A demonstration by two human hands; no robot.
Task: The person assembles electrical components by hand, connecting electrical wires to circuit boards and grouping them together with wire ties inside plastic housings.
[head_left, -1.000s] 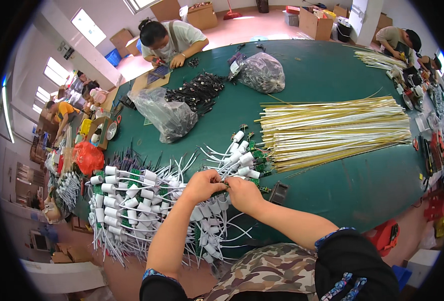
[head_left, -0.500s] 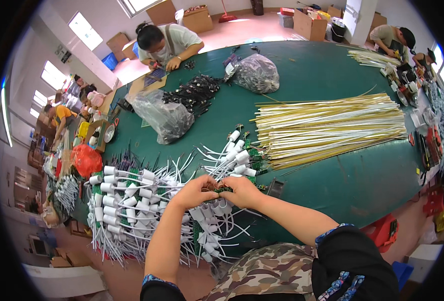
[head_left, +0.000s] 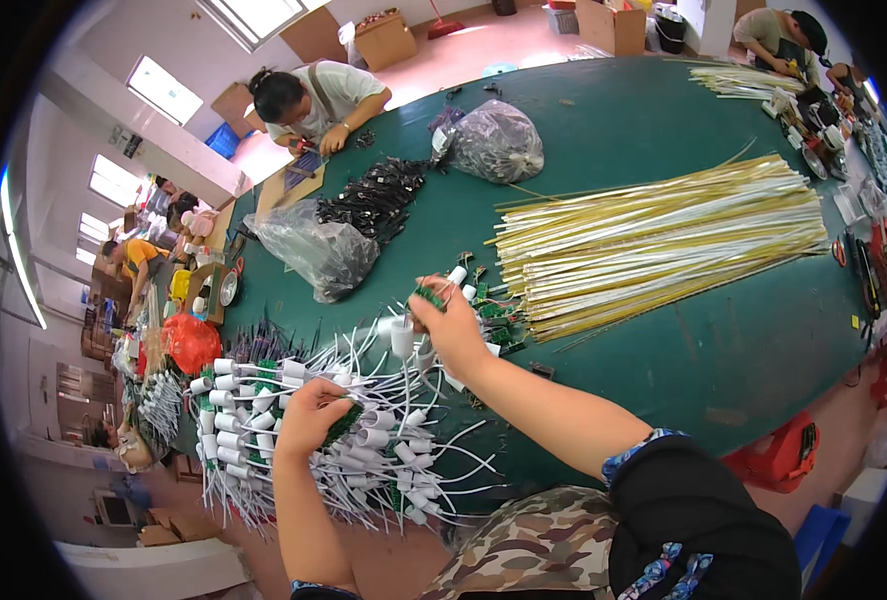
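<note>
My left hand rests on the pile of white lamp sockets with white wires and grips a small green circuit board with a wired socket. My right hand is raised above a smaller heap of sockets and boards; it pinches a small green circuit board, and a white socket hangs below its fingers. Both forearms come in from the lower edge, over the green table.
A long bundle of yellow and white strips lies to the right. Two clear bags of dark parts and loose black parts sit further back. A person works at the far edge; another is at top right.
My hands were together at the pile's middle; now they have parted. The right hand has lifted up and away with a board and socket, the left has dropped toward the big pile.
</note>
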